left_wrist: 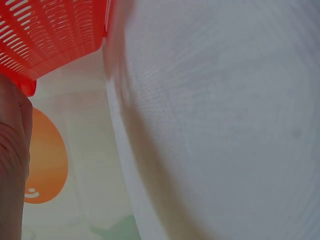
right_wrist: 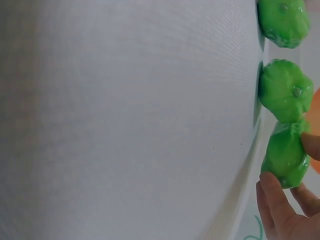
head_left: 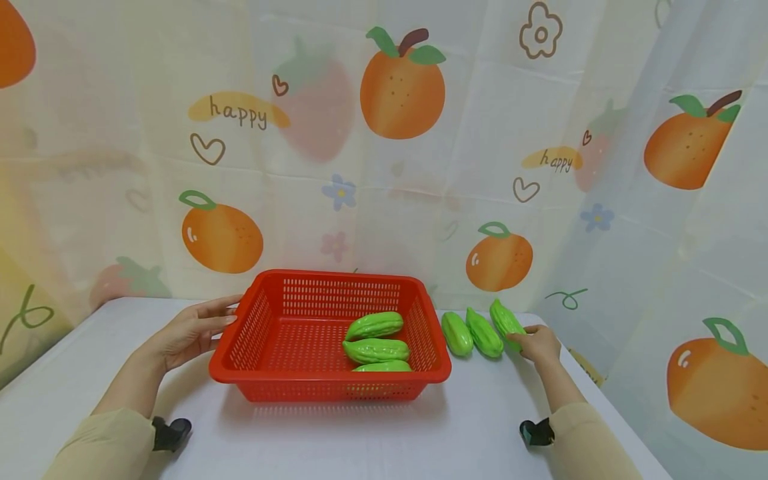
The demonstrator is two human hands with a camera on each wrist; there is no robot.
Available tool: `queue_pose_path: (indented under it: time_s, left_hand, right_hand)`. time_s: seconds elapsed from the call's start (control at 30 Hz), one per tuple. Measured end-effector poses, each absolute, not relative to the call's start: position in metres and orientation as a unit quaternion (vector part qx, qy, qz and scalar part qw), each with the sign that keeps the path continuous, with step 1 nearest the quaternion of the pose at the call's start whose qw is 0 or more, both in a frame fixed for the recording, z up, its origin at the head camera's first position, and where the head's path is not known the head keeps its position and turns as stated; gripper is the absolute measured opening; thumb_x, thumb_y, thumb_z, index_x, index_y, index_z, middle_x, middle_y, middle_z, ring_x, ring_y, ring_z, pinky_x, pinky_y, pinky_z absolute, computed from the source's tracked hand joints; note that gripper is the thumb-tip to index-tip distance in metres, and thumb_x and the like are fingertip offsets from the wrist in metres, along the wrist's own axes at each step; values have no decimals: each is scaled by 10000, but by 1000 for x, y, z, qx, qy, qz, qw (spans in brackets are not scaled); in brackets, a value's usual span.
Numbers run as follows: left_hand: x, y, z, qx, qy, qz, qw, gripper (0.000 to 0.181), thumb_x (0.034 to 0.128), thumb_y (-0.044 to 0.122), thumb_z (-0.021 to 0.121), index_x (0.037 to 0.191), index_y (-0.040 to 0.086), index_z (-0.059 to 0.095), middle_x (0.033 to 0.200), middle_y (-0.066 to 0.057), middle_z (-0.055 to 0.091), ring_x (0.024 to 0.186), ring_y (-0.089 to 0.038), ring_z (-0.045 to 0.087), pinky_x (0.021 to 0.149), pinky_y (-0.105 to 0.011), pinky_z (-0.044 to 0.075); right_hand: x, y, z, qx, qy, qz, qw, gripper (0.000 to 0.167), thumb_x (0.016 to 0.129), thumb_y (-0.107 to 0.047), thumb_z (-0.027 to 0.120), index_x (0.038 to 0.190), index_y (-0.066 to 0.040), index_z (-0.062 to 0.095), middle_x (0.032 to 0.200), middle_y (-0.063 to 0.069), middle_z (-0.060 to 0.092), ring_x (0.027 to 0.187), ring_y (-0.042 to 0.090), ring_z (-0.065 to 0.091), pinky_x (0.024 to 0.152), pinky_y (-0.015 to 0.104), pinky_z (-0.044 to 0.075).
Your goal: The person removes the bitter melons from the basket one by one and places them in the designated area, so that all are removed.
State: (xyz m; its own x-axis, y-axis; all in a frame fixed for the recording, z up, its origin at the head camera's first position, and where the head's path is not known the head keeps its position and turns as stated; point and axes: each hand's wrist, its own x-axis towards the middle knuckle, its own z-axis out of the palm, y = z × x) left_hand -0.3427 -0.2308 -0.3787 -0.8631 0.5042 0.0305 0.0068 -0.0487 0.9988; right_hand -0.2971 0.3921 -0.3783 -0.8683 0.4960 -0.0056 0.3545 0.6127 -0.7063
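A red slotted basket (head_left: 336, 390) stands mid-table, with three green bumpy gourds (head_left: 376, 351) lying in its right half. My left hand (head_left: 191, 331) touches the basket's left rim with its fingers; in the left wrist view the hand (left_wrist: 12, 135) is at the basket's corner (left_wrist: 60, 35). Right of the basket are three more gourds: one (head_left: 457, 333) beside the basket, a middle one (head_left: 485, 333), and the rightmost (head_left: 504, 317), which my right hand (head_left: 539, 343) pinches. In the right wrist view, the thumb and fingers of the hand (right_wrist: 292, 205) hold that gourd (right_wrist: 285, 155).
The white tablecloth (head_left: 300, 447) reaches back to a fruit-print curtain (head_left: 420, 200) behind the basket. The table's right edge runs just beyond my right forearm. A dark wrist device (head_left: 171, 434) shows on the left arm and another (head_left: 537, 433) on the right.
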Motion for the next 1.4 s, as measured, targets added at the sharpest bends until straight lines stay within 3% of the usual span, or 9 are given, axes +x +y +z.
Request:
queue_pose_path:
  time_s: [0.23,0.5,1.4]
  left_hand:
    - [-343,-231,-380,203,664,697,177,430,1030,121,471,1439,252,479,1180,128,676,1028,-83,696,877,-301,598]
    - [-342,-230,-379,198,665,698,176,440,1029,129,478,1456,236,462,1179,125,677,1026,-86,700,874,-306,600]
    - [-341,-230,-379,189,664,702,174,428,1029,130,482,1440,249,486,1152,119,673,1007,-85,702,869,-304,601]
  right_hand:
    - [-296,392,-379,-239,-892,372,91,569,881,-243,682,1277,131,517,1336,338,520,670,122,647,628,216,536]
    - [-293,392,-379,-232,-901,356,85,571,866,-250,681,1250,145,532,1292,350,541,648,129,626,571,173,485]
    - [-294,396,-383,-222,-912,336,80,534,864,-271,671,1193,131,550,1202,319,594,662,156,649,588,211,481]
